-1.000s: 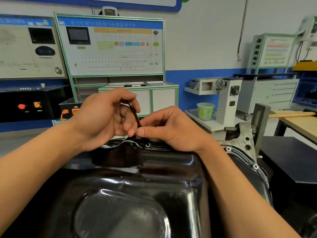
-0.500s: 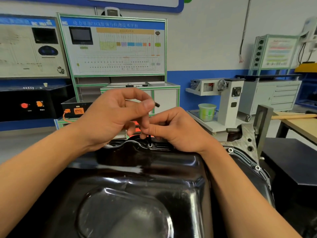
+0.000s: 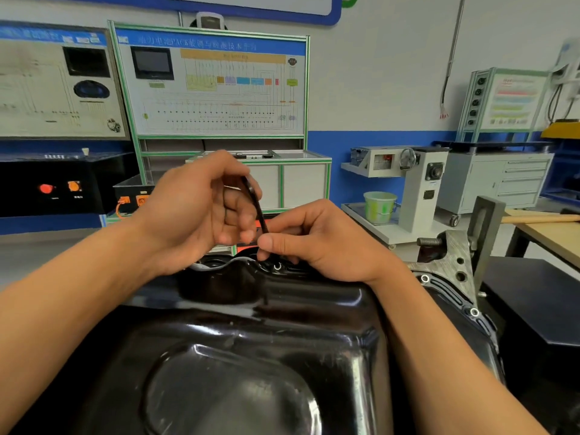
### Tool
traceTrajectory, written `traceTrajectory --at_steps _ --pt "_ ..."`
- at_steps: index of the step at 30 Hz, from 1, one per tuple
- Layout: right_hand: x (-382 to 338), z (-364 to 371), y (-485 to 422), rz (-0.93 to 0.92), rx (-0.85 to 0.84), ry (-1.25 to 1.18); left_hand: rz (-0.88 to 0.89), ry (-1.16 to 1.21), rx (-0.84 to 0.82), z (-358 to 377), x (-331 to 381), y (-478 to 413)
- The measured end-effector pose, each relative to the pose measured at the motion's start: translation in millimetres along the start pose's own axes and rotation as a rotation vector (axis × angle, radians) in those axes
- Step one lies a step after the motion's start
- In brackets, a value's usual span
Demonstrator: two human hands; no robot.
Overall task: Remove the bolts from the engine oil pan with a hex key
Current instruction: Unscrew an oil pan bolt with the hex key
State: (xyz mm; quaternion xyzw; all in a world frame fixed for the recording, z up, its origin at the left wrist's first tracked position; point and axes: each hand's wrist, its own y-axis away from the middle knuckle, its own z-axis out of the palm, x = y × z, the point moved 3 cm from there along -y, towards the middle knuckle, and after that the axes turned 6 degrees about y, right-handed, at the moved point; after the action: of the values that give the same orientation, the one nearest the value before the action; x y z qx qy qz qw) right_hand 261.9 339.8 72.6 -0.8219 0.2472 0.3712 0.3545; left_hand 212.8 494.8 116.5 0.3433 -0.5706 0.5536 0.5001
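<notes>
While both forearms are reaching across the glossy black oil pan (image 3: 251, 334), the two hands are meeting at its far rim.

- Left hand (image 3: 194, 211) is gripping the upper end of the black hex key (image 3: 258, 208), with the thumb lying over the top and the fingers curling in beneath.
- Right hand (image 3: 320, 246) is pinching the key's lower shaft between thumb and forefinger, just above the rim, with the other fingers tucking down behind.
- Key is leaning, its top tilting left and its lower end pointing down at the far flange.
- A bolt (image 3: 277, 267) is showing as a bright ring on that flange, just beside the right fingertips. Whether the key tip is sitting in a bolt head I cannot tell, since the fingers are hiding it.
- Pan is filling the near half of the view, with its domed sump nearest.
- Two more flange bolts (image 3: 424, 278) are sitting along the right edge, well apart from the hands.
- A grey metal bracket (image 3: 455, 255) is standing just right of the pan.
- A green-framed training board (image 3: 213, 86) is standing against the far wall.
- A green bucket (image 3: 379, 207) is resting on a grey cart (image 3: 405, 229) to the far right.
- A wooden benchtop (image 3: 552, 229) is showing at the right edge.
</notes>
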Motion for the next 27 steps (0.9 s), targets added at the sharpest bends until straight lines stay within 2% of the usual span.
traceTrajectory --at_steps 5,12,14,18,21,27 --pt "0.4 -0.9 2.5 -0.025 0.034 -0.019 -0.103 0.153 -0.262 0.3 2.3 3.2" --pt "-3.3 -1.7 5.2 -0.051 0.031 0.014 -0.135 0.179 -0.433 2.3 -1.1 5.8" --pt "-4.3 -1.5 5.4 -0.059 0.017 0.018 -0.072 0.048 -0.366 4.4 -3.4 4.5" --pt "-3.7 -0.4 3.8 -0.052 -0.002 0.04 0.146 -0.231 -0.124 11.7 -3.1 3.4" --pt "-1.3 -0.7 2.2 -0.021 -0.005 0.036 0.18 -0.218 -0.021 12.3 -1.4 2.4" --pt "-1.2 0.4 2.2 -0.014 -0.021 0.039 0.161 -0.198 0.017 9.0 -2.4 1.5"
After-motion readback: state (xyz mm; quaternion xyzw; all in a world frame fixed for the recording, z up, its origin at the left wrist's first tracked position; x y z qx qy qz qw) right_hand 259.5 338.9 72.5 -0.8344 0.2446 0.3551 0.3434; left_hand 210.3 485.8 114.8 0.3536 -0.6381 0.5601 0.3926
